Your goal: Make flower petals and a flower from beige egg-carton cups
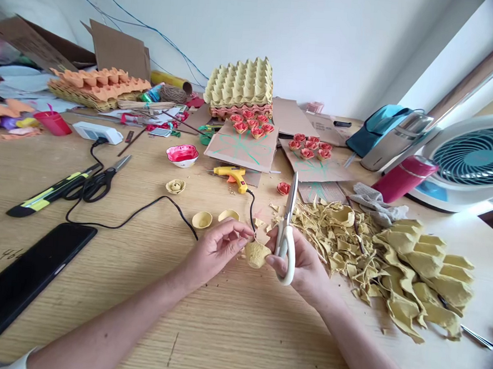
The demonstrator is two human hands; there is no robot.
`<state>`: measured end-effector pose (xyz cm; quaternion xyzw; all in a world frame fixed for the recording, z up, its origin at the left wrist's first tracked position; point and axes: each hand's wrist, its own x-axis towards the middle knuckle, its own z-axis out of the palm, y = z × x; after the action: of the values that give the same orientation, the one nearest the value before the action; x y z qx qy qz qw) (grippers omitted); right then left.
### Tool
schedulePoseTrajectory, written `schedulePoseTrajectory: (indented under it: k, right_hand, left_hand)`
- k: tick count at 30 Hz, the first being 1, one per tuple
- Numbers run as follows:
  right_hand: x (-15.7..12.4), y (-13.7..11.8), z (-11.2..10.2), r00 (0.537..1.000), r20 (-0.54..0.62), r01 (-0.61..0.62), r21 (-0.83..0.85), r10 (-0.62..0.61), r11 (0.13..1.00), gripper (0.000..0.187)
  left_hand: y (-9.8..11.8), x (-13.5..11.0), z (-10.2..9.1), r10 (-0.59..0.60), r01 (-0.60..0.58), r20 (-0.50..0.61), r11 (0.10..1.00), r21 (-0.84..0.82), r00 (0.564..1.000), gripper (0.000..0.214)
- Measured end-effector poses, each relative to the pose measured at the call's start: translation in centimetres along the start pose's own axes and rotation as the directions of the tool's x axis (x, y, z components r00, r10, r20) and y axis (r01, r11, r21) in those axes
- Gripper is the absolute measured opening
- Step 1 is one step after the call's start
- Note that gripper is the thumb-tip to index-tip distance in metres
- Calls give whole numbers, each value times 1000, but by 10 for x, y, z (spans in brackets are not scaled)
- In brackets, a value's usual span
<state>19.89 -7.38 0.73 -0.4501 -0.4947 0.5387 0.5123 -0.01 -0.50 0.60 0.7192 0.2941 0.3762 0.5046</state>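
Between my two hands is a yellow egg-carton cup (pixel 256 254), its rough paper base turned toward me. My left hand (pixel 220 244) pinches its left edge with thumb and fingertips. White-handled scissors (pixel 287 237) sit in my right hand (pixel 304 266), blades pointing up and away, and the right thumb touches the cup's other side. Two more cut cups, one round cup (pixel 202 220) and another cup (pixel 228 215) partly behind my left hand, lie just beyond. A pale paper rose (pixel 175 186) rests farther left.
Yellow carton scraps (pixel 339 240) spread to the right beside a torn egg tray (pixel 429 257). Ahead lies a yellow glue gun (pixel 234 176), its black cord crossing the table. Red paper roses (pixel 250 123) stand on cardboard. A phone (pixel 27 277) and black scissors (pixel 98 182) lie left.
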Motion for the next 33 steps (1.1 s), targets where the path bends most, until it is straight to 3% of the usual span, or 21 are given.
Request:
schedulePoseTrajectory:
  k: [3, 7, 14, 19, 21, 27, 33]
  right_hand:
    - [0, 1, 0, 998, 12, -65, -15, 65, 998, 42]
    - [0, 1, 3, 996, 11, -81, -125, 84, 989, 42]
    - [-3, -4, 4, 995, 40, -76, -256, 89, 964, 38]
    - [-5, -1, 2, 995, 68, -50, -218, 66, 975, 36]
    - [-4, 1, 1, 995, 78, -44, -186, 60, 982, 34]
    - [-3, 1, 2, 993, 104, -48, -99, 58, 994, 33]
    - [-4, 2, -2, 992, 115, -39, -87, 48, 995, 32]
  left_hand:
    - [5, 0, -1, 221, -215, -12, 961, 176, 975, 8]
    - [7, -3, -2, 373, -372, 64, 867, 332, 926, 10]
    - [9, -2, -8, 474, -542, 279, 621, 567, 835, 8]
    - [9, -4, -7, 501, -561, 308, 500, 660, 808, 10]
    - [8, -5, -4, 497, -545, 290, 510, 665, 818, 10]
    - [8, -8, 4, 398, -430, 190, 692, 580, 897, 13]
    - [6, -10, 4, 301, -299, 85, 797, 525, 950, 11]
